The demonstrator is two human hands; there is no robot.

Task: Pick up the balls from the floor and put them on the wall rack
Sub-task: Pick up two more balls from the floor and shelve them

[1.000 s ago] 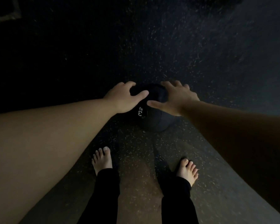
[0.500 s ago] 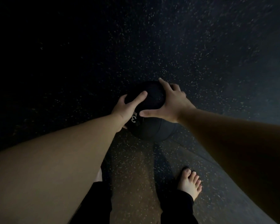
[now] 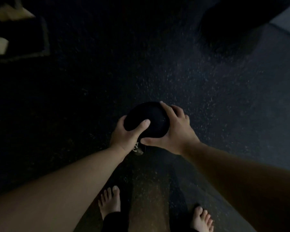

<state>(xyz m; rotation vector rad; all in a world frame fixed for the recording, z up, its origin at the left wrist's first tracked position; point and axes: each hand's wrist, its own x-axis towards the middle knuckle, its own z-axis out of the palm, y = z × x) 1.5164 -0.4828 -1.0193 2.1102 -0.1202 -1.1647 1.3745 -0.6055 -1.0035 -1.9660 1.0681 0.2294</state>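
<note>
Above speckled floor (image 3: pixel 208 101) — both hands grip ball (image 3: pixel 151 119).

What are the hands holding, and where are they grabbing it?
A black ball, gripped by both hands: left hand on its left side, right hand on its right side.

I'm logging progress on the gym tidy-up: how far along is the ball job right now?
Done: nothing can be confirmed; no wall rack is in view. In hand: one black medicine ball is clasped between the left hand and right hand, above the speckled rubber floor. Left: carrying it to the rack. Whether other balls remain is unclear; the scene is dark.
</note>
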